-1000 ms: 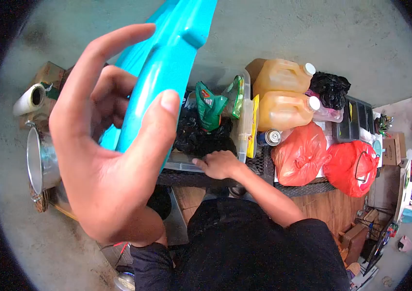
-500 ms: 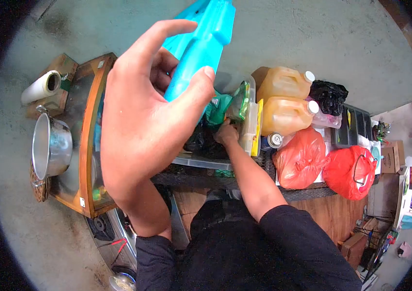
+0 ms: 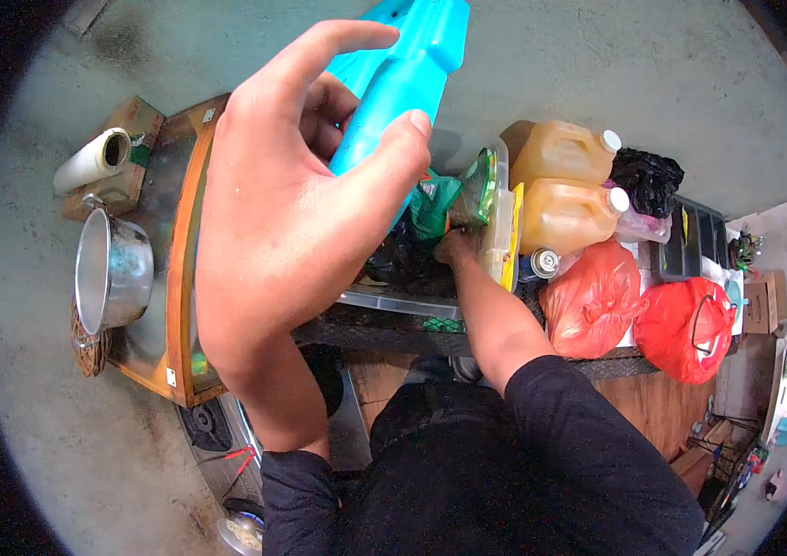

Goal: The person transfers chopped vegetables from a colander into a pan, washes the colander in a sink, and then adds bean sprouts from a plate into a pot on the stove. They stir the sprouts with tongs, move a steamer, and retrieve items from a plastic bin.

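Close to the camera, my left hand [image 3: 291, 204] grips the edge of a bright blue plastic lid [image 3: 398, 97], thumb on the near side and fingers behind. The lid is raised and tilted, and its top runs out of view. Below it stands a clear plastic bin [image 3: 393, 304]. My right hand [image 3: 456, 248] reaches down inside the bin, by a green packet [image 3: 434, 206] and dark plastic bags [image 3: 402, 264]. The fingers of this hand are hidden among the contents, so their grip does not show.
Right of the bin are jugs of yellow liquid [image 3: 565, 218], a spray can [image 3: 544, 264], red plastic bags [image 3: 592, 301] and a black organizer [image 3: 685, 241]. On the left stand a wood-framed glass cabinet [image 3: 185, 269], a metal pot [image 3: 129, 269] and a plastic film roll [image 3: 88, 167].
The view has shifted slightly, so the bin and jugs appear further right. My left hand still holds the lid up, and my right hand stays down in the bin.
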